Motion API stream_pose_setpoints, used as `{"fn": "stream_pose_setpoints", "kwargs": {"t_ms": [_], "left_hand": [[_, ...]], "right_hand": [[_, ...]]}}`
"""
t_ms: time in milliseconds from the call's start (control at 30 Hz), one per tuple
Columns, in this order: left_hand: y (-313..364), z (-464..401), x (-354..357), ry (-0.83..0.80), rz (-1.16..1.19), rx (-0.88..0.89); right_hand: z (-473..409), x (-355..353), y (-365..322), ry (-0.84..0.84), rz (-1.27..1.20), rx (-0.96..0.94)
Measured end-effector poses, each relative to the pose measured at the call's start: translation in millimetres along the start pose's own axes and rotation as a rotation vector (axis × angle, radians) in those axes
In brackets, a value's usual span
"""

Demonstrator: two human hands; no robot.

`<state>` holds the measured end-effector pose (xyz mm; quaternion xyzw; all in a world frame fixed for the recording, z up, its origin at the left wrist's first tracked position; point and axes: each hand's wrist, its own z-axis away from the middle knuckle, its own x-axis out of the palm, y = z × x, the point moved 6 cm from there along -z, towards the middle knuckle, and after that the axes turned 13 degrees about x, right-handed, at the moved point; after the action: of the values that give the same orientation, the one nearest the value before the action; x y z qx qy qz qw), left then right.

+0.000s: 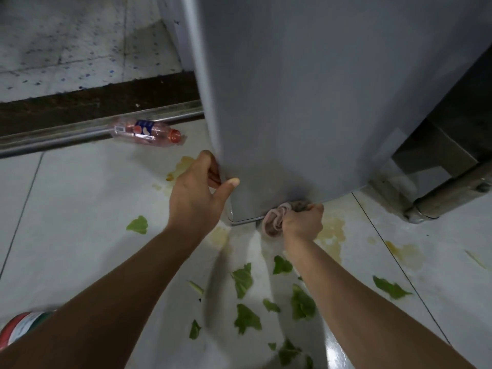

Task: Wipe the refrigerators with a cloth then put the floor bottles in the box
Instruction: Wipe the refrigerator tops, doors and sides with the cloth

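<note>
Refrigerator [306, 102]: grey, smooth door, standing just ahead of both hands.
Cloth [277, 217]: pinkish, bunched, pressing against the door's bottom edge.
Right hand [302, 222]: fingers curling tight round the cloth.
Left hand [199, 193]: gripping the door's left edge, thumb lying on the front.
Bottle [147, 133]: clear plastic with a red cap, lying on the floor beyond the left hand, beside a metal rail [66, 135].
Floor [80, 209]: green leaf scraps [242, 280] lying below the hands, yellowish stains nearby.
</note>
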<state>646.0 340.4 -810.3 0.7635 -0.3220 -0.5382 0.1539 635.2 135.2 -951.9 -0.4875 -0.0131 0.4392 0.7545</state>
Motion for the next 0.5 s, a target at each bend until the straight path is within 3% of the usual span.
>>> {"fn": "stream_pose_setpoints", "kwargs": {"t_ms": [200,367,500], "left_hand": [[-2,-2,-4,-0.031,0.066,-0.011],[-14,2,-11,-0.209,0.2,-0.011],[-16,10,-20,-0.28,0.13,0.043]], "right_hand": [[38,28,15,-0.076,0.105,0.016],[63,46,21,-0.13,0.131,0.028],[82,60,28,-0.164,0.198,0.027]]}}
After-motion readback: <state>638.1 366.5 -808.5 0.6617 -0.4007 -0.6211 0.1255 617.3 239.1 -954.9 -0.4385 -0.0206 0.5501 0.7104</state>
